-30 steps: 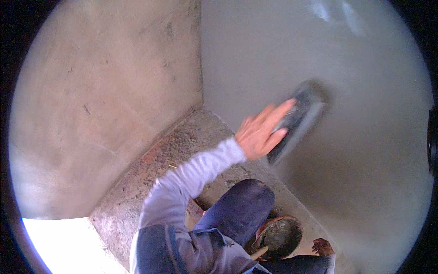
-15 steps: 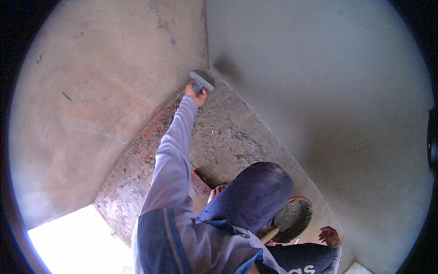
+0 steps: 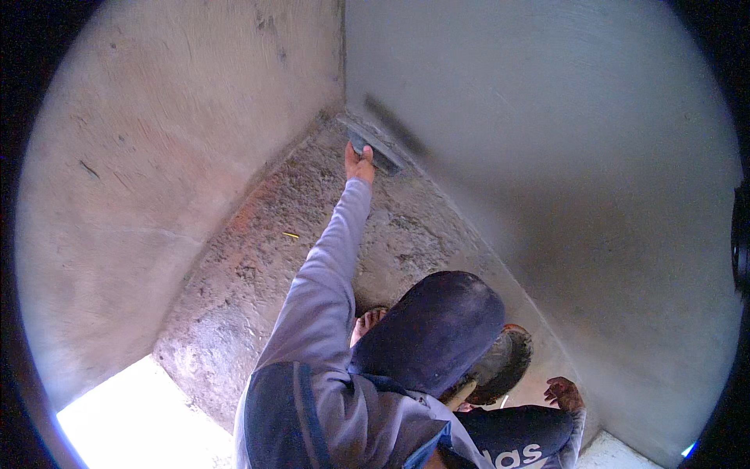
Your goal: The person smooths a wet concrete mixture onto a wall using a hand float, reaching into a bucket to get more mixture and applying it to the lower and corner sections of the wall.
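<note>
At the far corner of the floor, my left hand (image 3: 359, 162) is wrapped round the grip of a grey plastering trowel (image 3: 383, 153). The long blade lies along the foot of the right wall, close to the floor; whether it touches the wall I cannot tell. My right hand (image 3: 564, 393) rests by my right knee with loosely bent fingers apart and nothing in it. Between my knees stands a round pan (image 3: 512, 363) with grey mortar inside, partly covered by my left leg. A pale wooden handle (image 3: 461, 395) sticks out beside the pan; its other end is hidden.
The left wall (image 3: 156, 156) and the smooth grey right wall (image 3: 562, 141) meet at the far corner. Rough, mortar-smeared floor (image 3: 258, 266) lies between them, with a small yellow strip (image 3: 291, 234) on it. My bare foot (image 3: 367, 322) shows beside my left knee. Bright light fills the lower left.
My left hand has moved the trowel rightward from the corner, along the right wall's foot, and its blade has turned. My right hand stays by the knee. The view has shifted slightly.
</note>
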A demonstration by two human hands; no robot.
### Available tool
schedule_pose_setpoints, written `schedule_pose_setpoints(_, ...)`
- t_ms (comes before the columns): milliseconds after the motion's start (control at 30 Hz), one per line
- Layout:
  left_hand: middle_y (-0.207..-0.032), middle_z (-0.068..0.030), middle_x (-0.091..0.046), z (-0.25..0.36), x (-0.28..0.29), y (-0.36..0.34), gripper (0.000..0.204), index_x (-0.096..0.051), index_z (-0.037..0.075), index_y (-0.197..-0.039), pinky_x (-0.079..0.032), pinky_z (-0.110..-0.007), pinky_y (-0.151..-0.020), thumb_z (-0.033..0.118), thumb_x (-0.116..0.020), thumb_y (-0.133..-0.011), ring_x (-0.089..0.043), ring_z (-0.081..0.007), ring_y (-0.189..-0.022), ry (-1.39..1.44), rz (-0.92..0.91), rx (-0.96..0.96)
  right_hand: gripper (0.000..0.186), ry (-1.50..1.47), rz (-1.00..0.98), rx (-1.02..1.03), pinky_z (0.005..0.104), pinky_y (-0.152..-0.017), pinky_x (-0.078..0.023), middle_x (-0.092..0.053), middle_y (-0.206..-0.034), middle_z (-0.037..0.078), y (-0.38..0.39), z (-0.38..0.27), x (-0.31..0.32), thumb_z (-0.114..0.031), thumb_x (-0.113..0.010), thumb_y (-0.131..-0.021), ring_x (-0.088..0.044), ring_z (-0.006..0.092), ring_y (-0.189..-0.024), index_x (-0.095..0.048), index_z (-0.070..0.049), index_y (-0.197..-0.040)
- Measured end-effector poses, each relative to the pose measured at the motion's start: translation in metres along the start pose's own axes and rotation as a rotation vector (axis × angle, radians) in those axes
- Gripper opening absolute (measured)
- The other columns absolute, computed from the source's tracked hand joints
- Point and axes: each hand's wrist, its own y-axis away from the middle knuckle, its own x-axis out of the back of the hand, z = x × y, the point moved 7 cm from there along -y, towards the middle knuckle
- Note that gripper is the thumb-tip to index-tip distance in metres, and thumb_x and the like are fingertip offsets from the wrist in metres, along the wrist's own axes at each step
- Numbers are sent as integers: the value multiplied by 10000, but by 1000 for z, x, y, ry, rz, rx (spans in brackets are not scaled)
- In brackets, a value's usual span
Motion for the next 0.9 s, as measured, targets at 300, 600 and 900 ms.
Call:
schedule_pose_setpoints(300,-1145,-111,-556,-11,-38,-75,526,-341,-1,-1292,-398,-294,-924,56,-606,-841,-529,-210,-1041,-55,-56,-245,253,1,-12,16,300,-554,-489,-636,-803,106,1,2,-1,-48,-493,-849,-622,198,-673,-530,-58,-1099)
schedule_pose_setpoints(600,-1168,-162,-549,106,-105,25,533,-379,-28,-1283,-412,-327,-922,96,-618,-823,-544,-255,-1044,-203,-173,-508,246,19,-37,11,294,-575,-489,-640,-829,94,4,-2,-4,-113,-515,-889,-620,186,-705,-529,-67,-1130)
schedule_pose_setpoints(900,-1181,-181,-546,163,-168,226,558,-430,1,-1259,-445,-362,-882,242,-648,-805,-555,-283,-1054,-407,-606,-857,301,38,-117,53,297,-584,-492,-648,-835,110,-9,-10,-2,-47,-448,-867,-620,189,-708,-524,-68,-1158)
